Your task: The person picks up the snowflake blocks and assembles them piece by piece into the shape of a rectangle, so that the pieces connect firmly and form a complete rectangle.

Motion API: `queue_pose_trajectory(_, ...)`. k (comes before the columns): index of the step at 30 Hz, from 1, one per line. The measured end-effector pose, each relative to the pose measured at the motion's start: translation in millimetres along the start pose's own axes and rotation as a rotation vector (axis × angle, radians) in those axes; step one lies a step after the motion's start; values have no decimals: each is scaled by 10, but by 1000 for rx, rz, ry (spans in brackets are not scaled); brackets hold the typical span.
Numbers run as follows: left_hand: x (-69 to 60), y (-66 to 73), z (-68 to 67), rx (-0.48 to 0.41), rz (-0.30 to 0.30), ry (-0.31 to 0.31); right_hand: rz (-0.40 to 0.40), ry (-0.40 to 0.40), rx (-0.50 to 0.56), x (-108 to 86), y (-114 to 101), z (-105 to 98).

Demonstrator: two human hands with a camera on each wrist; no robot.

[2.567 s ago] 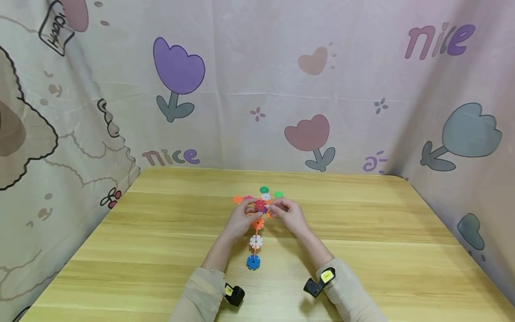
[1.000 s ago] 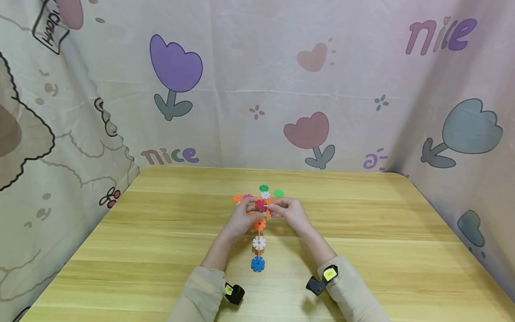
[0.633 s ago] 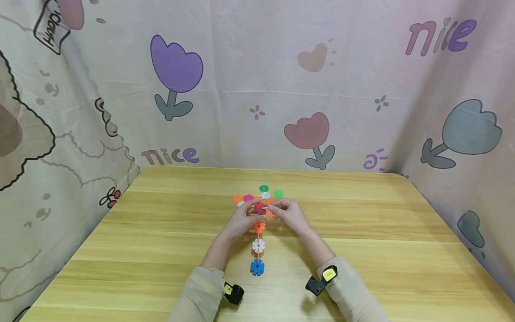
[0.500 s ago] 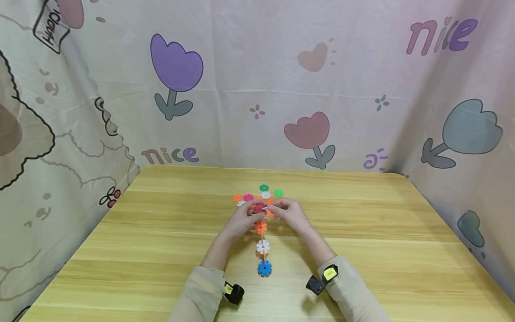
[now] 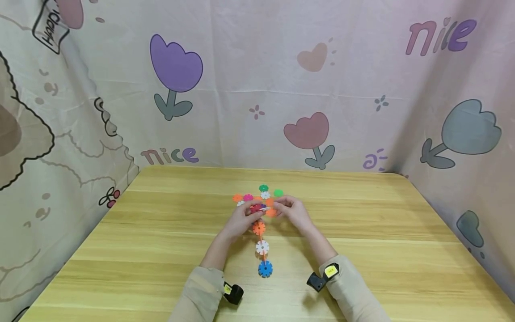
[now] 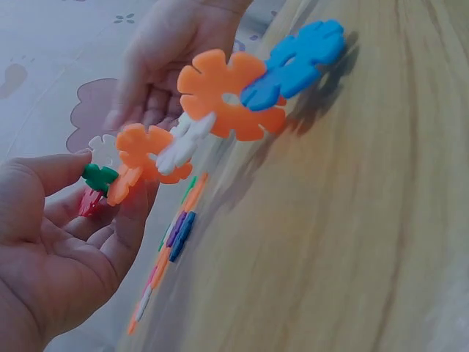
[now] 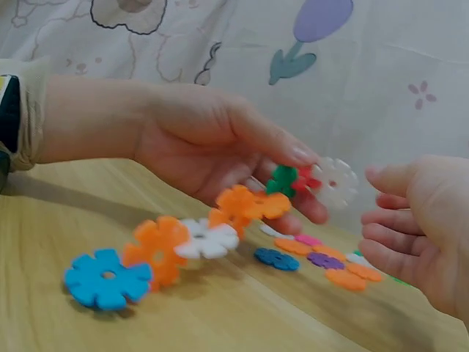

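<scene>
In the head view my left hand (image 5: 240,221) pinches the far end of a chain of interlocking plastic snowflake discs, near its green disc (image 7: 280,181) and red disc (image 7: 306,180). A white snowflake disc (image 7: 338,183) sits joined at the tip beside the red one. Toward me the chain runs through orange discs (image 5: 259,228) and another white disc (image 5: 262,247) to a blue disc (image 5: 265,269) at the near end. Just right of the tip is my right hand (image 5: 295,213), fingers loosely bent, holding nothing and apart from the white disc.
Loose snowflake discs lie on the wooden table (image 5: 362,223) beyond the hands, among them a dark green disc (image 5: 263,188), a light green disc (image 5: 278,192), a pink disc (image 5: 248,197) and a purple disc (image 7: 325,260). A printed curtain (image 5: 241,67) hangs behind.
My right hand has let go of the white disc and drawn slightly right. The red disc has tilted in my left hand, and the chain's blue end has swung rightward and nearer.
</scene>
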State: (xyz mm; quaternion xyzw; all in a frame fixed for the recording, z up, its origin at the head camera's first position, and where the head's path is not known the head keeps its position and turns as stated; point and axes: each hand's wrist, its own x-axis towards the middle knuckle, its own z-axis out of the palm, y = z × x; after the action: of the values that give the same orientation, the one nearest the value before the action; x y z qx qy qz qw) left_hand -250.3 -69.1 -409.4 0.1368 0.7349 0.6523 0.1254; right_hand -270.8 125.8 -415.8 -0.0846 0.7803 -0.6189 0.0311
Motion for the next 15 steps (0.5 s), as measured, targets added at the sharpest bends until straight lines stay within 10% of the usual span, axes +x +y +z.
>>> queue_pose_trajectory(7,-23,38,-57,-8,-21,16,4,120,-84,85,134,-98)
queue_pose_trajectory(15,-12,-34,-106,-9,-12,40,-60,47,-388,136,206,-15)
